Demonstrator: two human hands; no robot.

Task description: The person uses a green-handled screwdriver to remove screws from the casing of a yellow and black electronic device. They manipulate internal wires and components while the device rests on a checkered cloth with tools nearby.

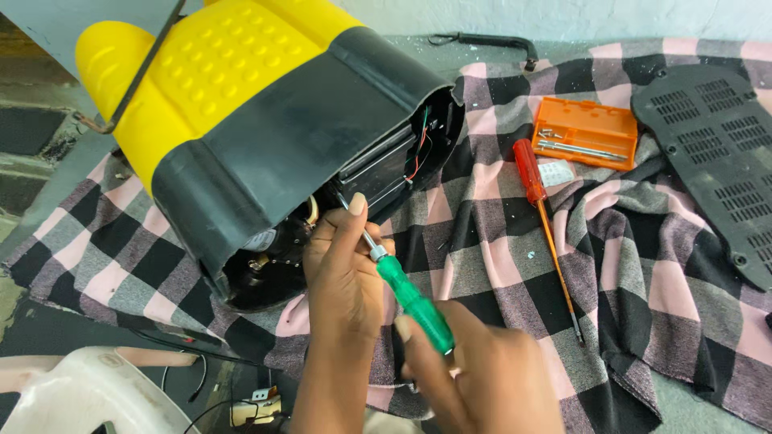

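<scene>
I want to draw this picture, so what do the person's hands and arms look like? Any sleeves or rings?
Both arms are bare, with no sleeves showing. The left hand has long nails painted a pale, light colour. The right hand shows a similar pale nail. No rings, watch, bracelets or gloves can be seen.

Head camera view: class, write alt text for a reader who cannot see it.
A right hand drives a green screwdriver into an open yellow-and-black machine while the left hand steadies its shaft. A red screwdriver and orange case lie on checked cloth.
</scene>
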